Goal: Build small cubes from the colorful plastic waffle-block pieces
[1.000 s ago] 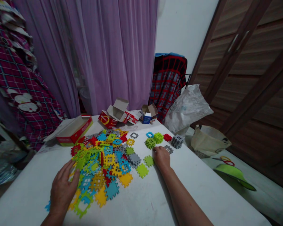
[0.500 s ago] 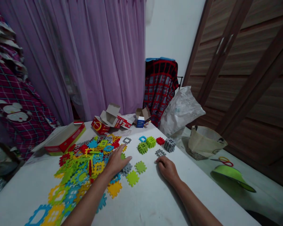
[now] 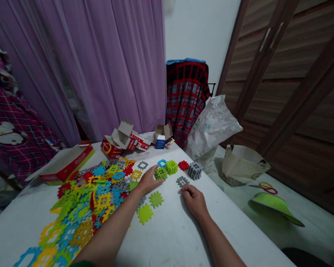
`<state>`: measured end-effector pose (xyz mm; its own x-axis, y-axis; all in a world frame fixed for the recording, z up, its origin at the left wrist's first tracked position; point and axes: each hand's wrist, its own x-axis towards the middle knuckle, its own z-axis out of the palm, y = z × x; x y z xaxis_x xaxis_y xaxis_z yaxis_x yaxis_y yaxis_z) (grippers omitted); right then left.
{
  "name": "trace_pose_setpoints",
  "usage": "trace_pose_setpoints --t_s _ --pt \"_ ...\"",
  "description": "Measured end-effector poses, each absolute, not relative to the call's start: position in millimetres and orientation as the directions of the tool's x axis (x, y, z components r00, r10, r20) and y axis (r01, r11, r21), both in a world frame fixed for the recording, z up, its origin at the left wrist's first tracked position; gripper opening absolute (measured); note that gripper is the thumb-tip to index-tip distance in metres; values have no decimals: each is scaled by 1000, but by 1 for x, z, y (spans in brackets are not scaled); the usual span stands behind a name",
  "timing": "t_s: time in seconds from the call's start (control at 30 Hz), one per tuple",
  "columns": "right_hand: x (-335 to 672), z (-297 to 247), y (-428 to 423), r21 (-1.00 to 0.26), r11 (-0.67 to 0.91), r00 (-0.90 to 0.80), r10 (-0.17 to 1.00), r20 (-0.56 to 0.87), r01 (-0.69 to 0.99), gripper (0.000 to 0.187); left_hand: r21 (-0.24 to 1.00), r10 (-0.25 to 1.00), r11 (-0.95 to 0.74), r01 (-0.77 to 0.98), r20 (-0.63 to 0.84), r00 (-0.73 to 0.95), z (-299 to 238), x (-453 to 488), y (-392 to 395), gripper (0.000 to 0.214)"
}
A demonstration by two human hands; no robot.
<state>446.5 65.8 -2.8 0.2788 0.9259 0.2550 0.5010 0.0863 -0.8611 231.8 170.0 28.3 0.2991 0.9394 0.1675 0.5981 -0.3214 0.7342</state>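
Observation:
My left hand (image 3: 149, 181) reaches across the white table (image 3: 167, 233), thumb and fingers spread at the left side of a dark green stack of toothed square tiles (image 3: 160, 173). Whether the fingers touch that stack, I cannot tell. Against it stands a bright green stack (image 3: 172, 167). My right hand (image 3: 194, 199) rests on the table with its fingers curled, fingertips beside a grey window tile (image 3: 182, 181). Nothing shows in its fingers. Two loose green tiles, one darker (image 3: 156, 199) and one brighter (image 3: 145, 213), lie flat between my forearms.
A heap of mixed coloured tiles (image 3: 86, 200) covers the table's left side. Behind are a grey stack (image 3: 195, 170), red tiles (image 3: 183, 165) and a blue tile (image 3: 161, 163). Cardboard boxes (image 3: 111, 147) line the back; a cloth bin (image 3: 242, 165) and scissors (image 3: 267, 187) are on the floor.
My left hand has moved right, from the edge of the heap to the dark green stack. The right hand stays beside the grey tile. The view has shifted slightly.

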Motion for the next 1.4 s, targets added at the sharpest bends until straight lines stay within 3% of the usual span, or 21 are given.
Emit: trace_pose_setpoints --t_s 0.23,0.77,1.4 --pt "447 -1 64 -846 78 257 935 246 527 26 718 937 -320 617 146 317 31 232 170 61" --pt "446 -2 66 -831 95 244 932 267 549 28 726 942 -290 623 104 318 31 229 169 79" --pt "447 -3 66 -830 105 249 927 281 548 26 583 943 -309 752 86 321 27 234 171 90"
